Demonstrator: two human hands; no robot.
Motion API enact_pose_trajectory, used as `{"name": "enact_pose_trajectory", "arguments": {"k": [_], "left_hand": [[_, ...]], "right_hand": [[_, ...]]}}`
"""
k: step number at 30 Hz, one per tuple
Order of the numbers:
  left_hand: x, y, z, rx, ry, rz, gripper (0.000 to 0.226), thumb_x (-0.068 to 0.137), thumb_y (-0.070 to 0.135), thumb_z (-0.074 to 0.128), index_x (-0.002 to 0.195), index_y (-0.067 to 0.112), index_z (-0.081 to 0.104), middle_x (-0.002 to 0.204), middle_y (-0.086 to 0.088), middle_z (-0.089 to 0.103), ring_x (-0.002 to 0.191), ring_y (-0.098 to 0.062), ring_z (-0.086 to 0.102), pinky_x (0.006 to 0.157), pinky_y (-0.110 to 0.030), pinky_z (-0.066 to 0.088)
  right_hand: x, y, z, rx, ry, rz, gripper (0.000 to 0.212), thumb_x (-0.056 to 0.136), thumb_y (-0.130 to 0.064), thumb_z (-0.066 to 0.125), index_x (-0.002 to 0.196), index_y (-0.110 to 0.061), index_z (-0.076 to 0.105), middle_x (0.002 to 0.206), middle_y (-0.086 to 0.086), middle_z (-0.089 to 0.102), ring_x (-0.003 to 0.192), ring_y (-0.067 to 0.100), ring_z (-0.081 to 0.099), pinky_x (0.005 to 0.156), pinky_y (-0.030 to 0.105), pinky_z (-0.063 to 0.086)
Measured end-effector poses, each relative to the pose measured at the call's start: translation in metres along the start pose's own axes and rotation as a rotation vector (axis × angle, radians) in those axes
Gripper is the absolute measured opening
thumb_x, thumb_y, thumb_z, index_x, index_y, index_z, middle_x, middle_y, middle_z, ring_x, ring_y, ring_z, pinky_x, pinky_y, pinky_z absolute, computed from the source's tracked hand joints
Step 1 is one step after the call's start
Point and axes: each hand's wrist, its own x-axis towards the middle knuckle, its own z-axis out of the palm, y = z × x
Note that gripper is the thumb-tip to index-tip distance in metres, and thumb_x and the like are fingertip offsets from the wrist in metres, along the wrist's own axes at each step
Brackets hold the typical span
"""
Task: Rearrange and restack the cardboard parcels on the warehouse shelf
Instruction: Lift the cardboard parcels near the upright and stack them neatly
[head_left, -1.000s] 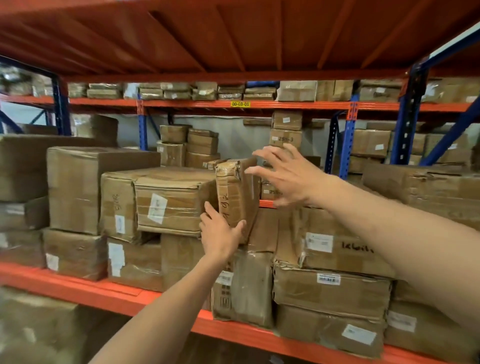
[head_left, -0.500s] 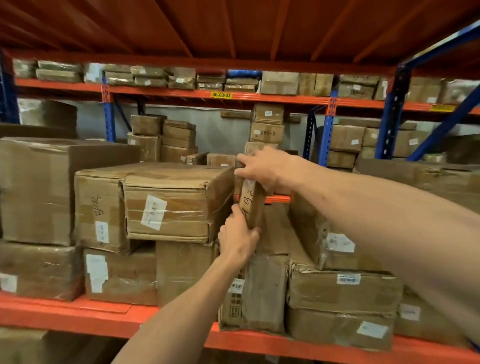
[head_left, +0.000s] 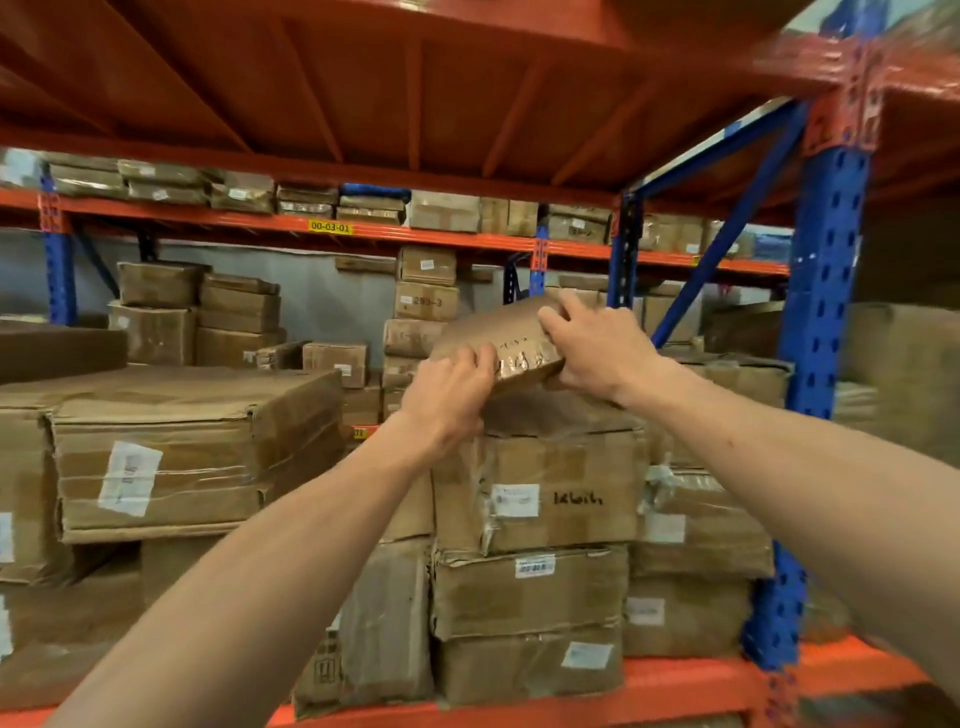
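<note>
A small flat cardboard parcel with handwriting and clear tape is held tilted just above the middle stack. My left hand grips its near left corner. My right hand clasps its right end, fingers over the top. Under it sits a taped box with a white label and black scrawl, on top of two more labelled boxes. A wide flattened box lies to the left on the same orange shelf.
A blue upright post stands at the right with a diagonal brace. Boxes crowd the right side and the shelf behind. The orange deck overhead hangs low. A narrow gap runs between the left box and the middle stack.
The small parcel was standing upright, wedged between the stacks; both hands have lifted it out, turned it flat and carried it right, over the middle stack. The view has shifted right.
</note>
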Motion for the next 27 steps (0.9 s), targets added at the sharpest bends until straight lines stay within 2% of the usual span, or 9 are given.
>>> {"name": "enact_pose_trajectory", "arguments": {"k": [3,7,10,12,13,15,18,22,27], "left_hand": [[0.017,0.04,0.0,0.148,-0.074,0.15,0.073,0.083,0.028,0.073,0.141,0.003,0.035,0.129,-0.019,0.058,0.108,-0.034,0.062,0.085,-0.045,0.055],[0.025,0.066,0.011,0.254,-0.111,0.242,0.065,0.089,0.025,0.067,0.141,0.005,0.034,0.126,-0.016,0.06,0.103,-0.03,0.062,0.083,-0.041,0.054],[0.028,0.048,0.014,0.05,-0.215,0.181,0.074,0.092,0.041,0.065,0.151,0.026,0.023,0.147,-0.009,0.048,0.124,-0.03,0.054,0.1,-0.052,0.046],[0.026,0.037,0.015,-0.102,-0.329,0.068,0.089,0.087,0.06,0.063,0.156,0.037,0.012,0.162,-0.008,0.026,0.143,-0.035,0.034,0.113,-0.067,0.026],[0.021,0.034,0.018,-0.178,-0.36,0.0,0.096,0.083,0.066,0.065,0.157,0.04,0.009,0.164,-0.011,0.018,0.146,-0.038,0.027,0.114,-0.068,0.022],[0.011,0.036,0.024,-0.327,-0.375,-0.109,0.103,0.075,0.072,0.068,0.156,0.042,0.01,0.162,-0.018,0.013,0.142,-0.045,0.032,0.114,-0.062,0.029],[0.007,0.042,0.029,-0.465,-0.319,-0.196,0.089,0.08,0.08,0.052,0.154,0.043,0.02,0.161,-0.017,0.018,0.135,-0.046,0.041,0.11,-0.056,0.04],[0.018,0.045,0.031,-0.514,-0.187,-0.252,0.065,0.09,0.072,0.045,0.147,0.04,0.043,0.143,-0.013,0.046,0.125,-0.035,0.051,0.104,-0.049,0.048],[0.012,0.053,0.038,-0.47,-0.055,-0.245,0.049,0.096,0.057,0.052,0.14,0.036,0.052,0.134,-0.012,0.055,0.117,-0.034,0.056,0.098,-0.046,0.048]], "right_hand": [[-0.042,0.025,0.027,0.109,-0.081,0.13,0.059,0.084,-0.041,0.072,0.128,-0.015,0.044,0.13,0.011,0.047,0.084,0.035,0.065,0.064,0.036,0.037],[-0.068,0.048,0.07,0.295,-0.12,0.128,0.063,0.08,-0.059,0.073,0.123,-0.022,0.045,0.125,0.004,0.047,0.091,0.027,0.062,0.074,0.036,0.045],[-0.062,0.069,0.078,0.389,-0.13,0.035,0.066,0.076,-0.07,0.07,0.122,-0.028,0.046,0.127,0.001,0.046,0.103,0.023,0.058,0.077,0.037,0.048],[-0.06,0.081,0.083,0.484,-0.158,-0.039,0.068,0.076,-0.072,0.068,0.123,-0.029,0.043,0.132,-0.002,0.045,0.106,0.019,0.054,0.077,0.035,0.044],[-0.062,0.085,0.087,0.547,-0.182,-0.067,0.068,0.078,-0.071,0.067,0.125,-0.029,0.041,0.133,-0.003,0.046,0.107,0.016,0.052,0.079,0.034,0.044],[-0.067,0.088,0.099,0.633,-0.201,-0.1,0.073,0.082,-0.07,0.064,0.134,-0.028,0.035,0.135,-0.003,0.047,0.112,0.015,0.05,0.087,0.038,0.047],[-0.073,0.088,0.116,0.626,-0.145,-0.14,0.083,0.084,-0.074,0.053,0.145,-0.025,0.025,0.145,0.002,0.038,0.125,0.018,0.044,0.097,0.049,0.049],[-0.072,0.09,0.124,0.699,-0.118,-0.11,0.074,0.093,-0.072,0.038,0.147,-0.023,0.026,0.144,0.002,0.034,0.123,0.015,0.041,0.094,0.045,0.048],[-0.067,0.086,0.133,0.812,-0.066,-0.054,0.05,0.099,-0.051,0.05,0.139,-0.022,0.038,0.132,0.001,0.04,0.12,0.016,0.041,0.101,0.049,0.044]]}}
